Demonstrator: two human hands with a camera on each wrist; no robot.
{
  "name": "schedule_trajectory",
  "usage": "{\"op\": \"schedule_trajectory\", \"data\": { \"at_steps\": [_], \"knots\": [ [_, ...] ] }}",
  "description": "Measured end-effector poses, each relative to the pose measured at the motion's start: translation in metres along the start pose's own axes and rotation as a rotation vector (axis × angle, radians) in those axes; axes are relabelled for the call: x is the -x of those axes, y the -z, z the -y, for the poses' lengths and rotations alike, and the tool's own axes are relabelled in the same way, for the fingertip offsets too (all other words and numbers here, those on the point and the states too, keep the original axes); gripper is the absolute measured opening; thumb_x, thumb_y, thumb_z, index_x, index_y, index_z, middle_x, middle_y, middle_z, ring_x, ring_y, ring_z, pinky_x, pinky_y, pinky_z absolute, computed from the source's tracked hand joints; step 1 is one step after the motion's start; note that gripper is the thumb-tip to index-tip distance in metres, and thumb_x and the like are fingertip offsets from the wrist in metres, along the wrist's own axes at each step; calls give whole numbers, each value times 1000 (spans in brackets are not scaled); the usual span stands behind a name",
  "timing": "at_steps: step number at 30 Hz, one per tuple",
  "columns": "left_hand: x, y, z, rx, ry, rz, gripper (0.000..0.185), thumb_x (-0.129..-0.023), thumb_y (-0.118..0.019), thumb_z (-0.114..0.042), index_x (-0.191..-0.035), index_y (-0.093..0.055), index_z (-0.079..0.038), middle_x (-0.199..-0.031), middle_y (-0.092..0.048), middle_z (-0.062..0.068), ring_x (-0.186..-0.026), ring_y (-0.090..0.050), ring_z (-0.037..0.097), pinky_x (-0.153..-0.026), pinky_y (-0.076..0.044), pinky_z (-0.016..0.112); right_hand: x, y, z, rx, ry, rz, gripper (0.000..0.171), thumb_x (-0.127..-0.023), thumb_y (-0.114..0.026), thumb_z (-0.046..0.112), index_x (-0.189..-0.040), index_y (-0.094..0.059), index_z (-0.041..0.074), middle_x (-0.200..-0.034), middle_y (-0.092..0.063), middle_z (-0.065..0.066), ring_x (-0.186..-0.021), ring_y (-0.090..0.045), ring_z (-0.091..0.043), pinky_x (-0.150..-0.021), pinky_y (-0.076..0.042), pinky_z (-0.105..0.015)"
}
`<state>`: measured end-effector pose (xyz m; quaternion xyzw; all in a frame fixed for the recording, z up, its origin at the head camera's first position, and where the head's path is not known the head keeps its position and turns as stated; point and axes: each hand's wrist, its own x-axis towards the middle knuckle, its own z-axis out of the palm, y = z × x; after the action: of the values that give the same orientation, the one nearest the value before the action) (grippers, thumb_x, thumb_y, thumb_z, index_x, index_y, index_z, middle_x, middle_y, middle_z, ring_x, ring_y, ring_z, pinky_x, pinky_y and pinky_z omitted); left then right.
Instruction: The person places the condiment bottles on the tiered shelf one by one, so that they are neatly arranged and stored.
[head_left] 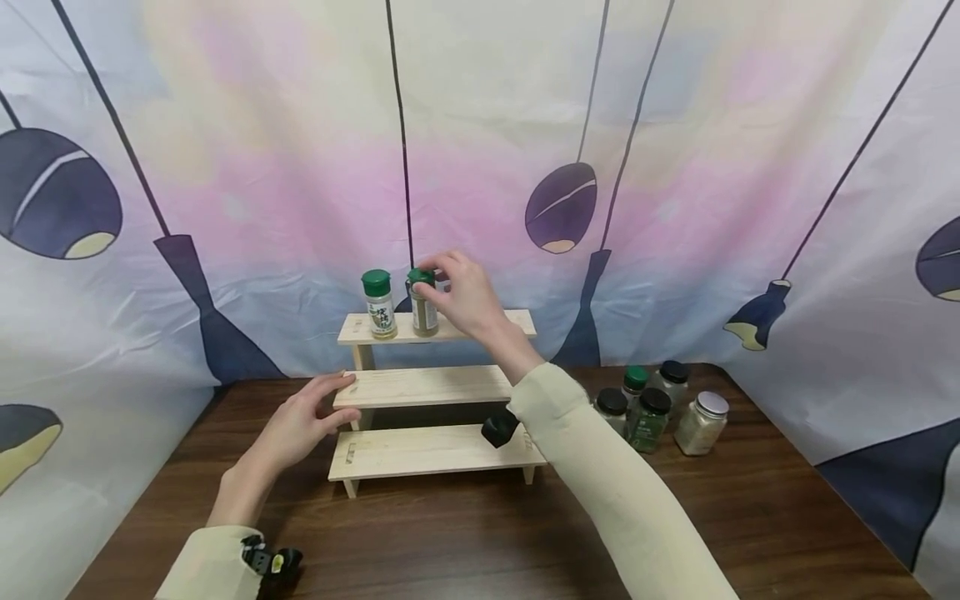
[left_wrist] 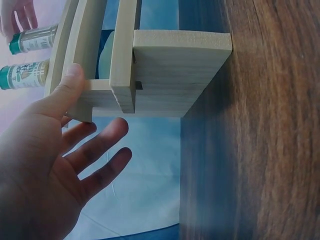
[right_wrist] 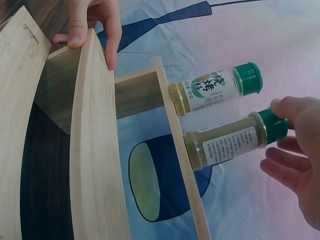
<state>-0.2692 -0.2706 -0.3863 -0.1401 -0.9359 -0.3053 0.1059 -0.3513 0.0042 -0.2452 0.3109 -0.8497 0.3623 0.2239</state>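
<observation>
Two fingertips at least of the right hand (head_left: pixel 468 296), the thumb and a curled forefinger, pinch the green cap (right_wrist: pixel 273 126) of a clear bottle (right_wrist: pixel 227 144); its other fingers hang loose beside the cap. The bottle is directly below those fingertips, upright, its base meeting the top shelf (head_left: pixel 480 325) of a pale wooden rack (head_left: pixel 431 385). Through its sides shows a greenish-brown filling, and a label with fine print faces the right wrist camera.

Just beside it, on the side toward the left hand (head_left: pixel 300 417), a second bottle (head_left: pixel 381 315) stands on the same shelf, also green-capped, with bold dark characters on its white label. The two are close but apart.

The left hand is lower down, thumb and forefinger clasping the left end of the rack's middle shelf (head_left: pixel 420 387), the remaining fingers spread free alongside.

Below that, the bottom shelf (head_left: pixel 435 450) stands on short legs on a dark wood-grained table (head_left: pixel 450 533). Well apart from the right hand, to the right of the rack, five jars (head_left: pixel 648 425) cluster on the table: three with black lids, one green, one silvery. A patterned cloth (head_left: pixel 300 167) hangs behind.
</observation>
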Motion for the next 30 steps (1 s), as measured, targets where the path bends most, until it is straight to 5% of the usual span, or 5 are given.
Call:
{"op": "schedule_trajectory", "data": {
  "at_steps": [15, 23, 30],
  "knots": [
    [0, -1, -2, -4, 7, 1, 63, -93, -70, -37, -147, -49, -12, -154, -40, 20, -71, -69, 16, -67, -56, 31, 26, 13, -10, -62, 49, -68, 31, -94, -70, 19, -121, -67, 4, -118, -64, -11, -110, -61, -27, -92, -55, -41],
    [1, -1, 2, -21, 1, 2, 66, -92, -70, -42, -147, -48, -14, -155, -40, 18, -72, -70, 17, -68, -54, 31, 50, 17, -17, 73, 62, -89, 31, -97, -67, 24, -123, -68, 8, -120, -65, -6, -115, -61, -22, -97, -51, -39],
    [0, -2, 2, -8, -1, -1, 65, -92, -71, -40, -147, -49, -14, -155, -40, 18, -72, -69, 18, -66, -55, 29, 74, 24, -24, 60, 84, -146, 29, -96, -68, 24, -121, -69, 10, -119, -66, -4, -114, -62, -21, -98, -51, -39]
  ]
}}
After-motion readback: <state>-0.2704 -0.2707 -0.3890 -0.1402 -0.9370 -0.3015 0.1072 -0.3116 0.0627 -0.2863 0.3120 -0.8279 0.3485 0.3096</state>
